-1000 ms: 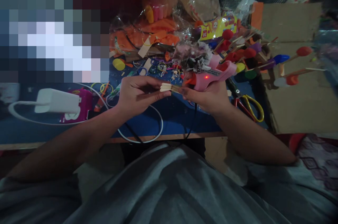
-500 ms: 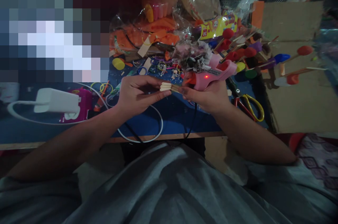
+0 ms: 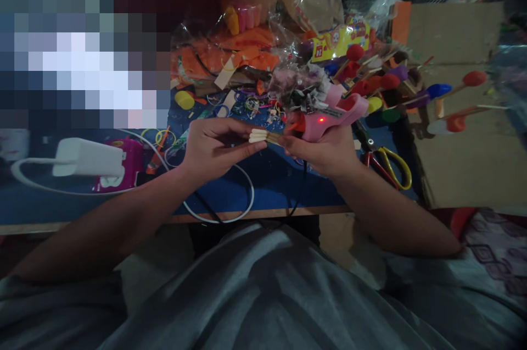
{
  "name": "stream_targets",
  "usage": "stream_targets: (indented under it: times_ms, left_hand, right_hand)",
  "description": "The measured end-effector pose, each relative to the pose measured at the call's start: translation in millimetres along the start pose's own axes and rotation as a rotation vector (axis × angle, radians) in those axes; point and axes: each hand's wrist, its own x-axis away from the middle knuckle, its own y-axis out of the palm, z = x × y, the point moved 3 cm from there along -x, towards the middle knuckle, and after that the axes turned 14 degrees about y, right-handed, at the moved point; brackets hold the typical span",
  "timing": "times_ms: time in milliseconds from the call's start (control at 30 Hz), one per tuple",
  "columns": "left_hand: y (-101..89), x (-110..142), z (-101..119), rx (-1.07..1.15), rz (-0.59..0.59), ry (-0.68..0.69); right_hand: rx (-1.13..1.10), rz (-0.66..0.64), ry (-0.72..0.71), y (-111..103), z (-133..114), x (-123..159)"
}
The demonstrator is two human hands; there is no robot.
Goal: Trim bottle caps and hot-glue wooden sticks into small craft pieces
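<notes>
Slightly left of the middle, my left hand (image 3: 212, 149) pinches a small bundle of wooden craft sticks (image 3: 258, 135) between thumb and fingers, their pale rounded ends showing. My right hand (image 3: 327, 152) is wrapped round a pink glue gun (image 3: 323, 122) with a red light glowing on its side. The thumb and fingertips of this hand also reach the darker right end of the sticks. Where the nozzle lies relative to the sticks I cannot make out. Both hands are held above the blue tabletop (image 3: 267, 185), close to its front edge.
A white charger (image 3: 88, 156) sits in a magenta socket block (image 3: 132, 157), its white cable looping under my hands. Scissors (image 3: 389, 166) with red and yellow handles lie right. Cardboard (image 3: 473, 157) and colourful round-tipped sticks (image 3: 389, 82) are beyond. Scraps and a yellow package (image 3: 341, 42) lie behind.
</notes>
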Motion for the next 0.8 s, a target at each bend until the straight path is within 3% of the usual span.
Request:
stream_targets:
  times_ms: [800]
  left_hand:
    - [1.0, 0.3, -2.0, 0.015, -0.002, -0.049]
  right_hand:
    - [0.001, 0.004, 0.012, 1.0, -1.1, 0.1]
